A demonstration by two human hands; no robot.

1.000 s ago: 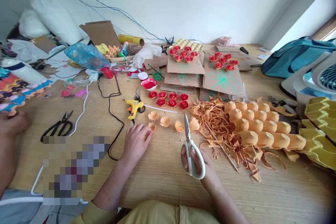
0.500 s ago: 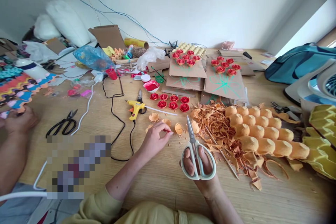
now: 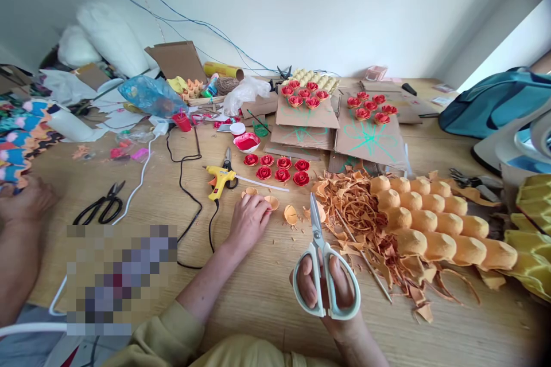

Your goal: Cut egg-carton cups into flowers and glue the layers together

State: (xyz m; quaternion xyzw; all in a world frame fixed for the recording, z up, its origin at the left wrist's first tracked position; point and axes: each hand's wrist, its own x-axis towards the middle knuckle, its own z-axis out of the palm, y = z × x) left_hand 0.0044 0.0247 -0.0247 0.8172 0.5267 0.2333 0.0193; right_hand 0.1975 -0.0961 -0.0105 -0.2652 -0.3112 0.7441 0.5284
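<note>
My right hand [image 3: 329,298] grips white-handled scissors [image 3: 321,258], blades closed and pointing away from me. My left hand [image 3: 248,219] lies palm down on the wooden table [image 3: 275,281], fingers curled over small orange paper petal cups [image 3: 272,202]; what its fingertips hold is hidden. Another orange cup [image 3: 291,214] lies just right of that hand. A yellow glue gun [image 3: 218,176] sits beyond the left hand. Red paper roses [image 3: 278,167] lie in two rows behind the cups.
Orange egg trays [image 3: 434,218] and a heap of orange cuttings [image 3: 353,206] fill the right side. Cardboard sheets [image 3: 365,132] carry more red roses. Black scissors [image 3: 101,206] lie at left. Another person's hand [image 3: 26,200] holds colourful paper at the far left edge.
My left hand has shifted from the near petal cup up and onto the cups by the glue gun. My right hand with the scissors has drawn slightly toward me.
</note>
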